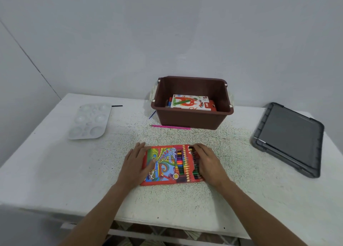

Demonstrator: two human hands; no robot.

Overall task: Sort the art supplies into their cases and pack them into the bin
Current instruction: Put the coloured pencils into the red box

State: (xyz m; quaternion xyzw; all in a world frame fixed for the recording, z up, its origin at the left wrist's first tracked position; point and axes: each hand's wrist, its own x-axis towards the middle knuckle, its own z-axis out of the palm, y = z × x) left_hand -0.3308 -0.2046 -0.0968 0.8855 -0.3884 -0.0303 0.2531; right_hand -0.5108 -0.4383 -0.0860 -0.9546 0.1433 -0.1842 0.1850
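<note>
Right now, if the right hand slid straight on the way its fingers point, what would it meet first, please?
Probably the pink pencil lying in front of the brown bin; the bin itself comes next.

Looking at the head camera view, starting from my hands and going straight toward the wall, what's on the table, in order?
colour pencil box → pink pencil → brown bin
</note>
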